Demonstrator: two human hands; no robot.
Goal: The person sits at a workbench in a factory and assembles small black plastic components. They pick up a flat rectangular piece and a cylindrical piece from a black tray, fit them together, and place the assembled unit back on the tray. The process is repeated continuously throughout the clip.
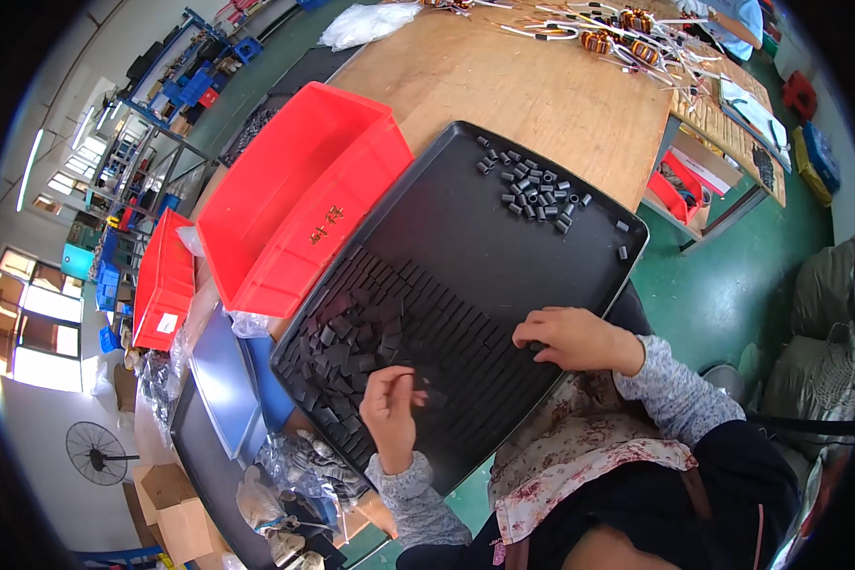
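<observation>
Head view: black tray (475, 233) at wooden table (513, 95), green floor (722, 294).

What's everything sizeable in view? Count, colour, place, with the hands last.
tray: one, black, centre
flat pieces: many, black, tray rows plus loose heap at left
short tubes: dozens, black, tray's far end
large bin: one, red, left of tray
smaller bin: one, red, left of large bin
table: one, tan, behind tray
side table: one, tan, right
third bin: one, red, beneath side table
wound coils: several, copper-coloured, top right
plastic bundle: one, whitish, top centre
carton: one, brown, lower left
fan: one, dark, left background
sacks: several, grey, right edge
storage bins: several, blue, upper-left background
co-worker: one, light-blue top, top right corner
left hand: one, bare, at loose heap's right edge
right hand: one, bare, at rows' right end
</observation>
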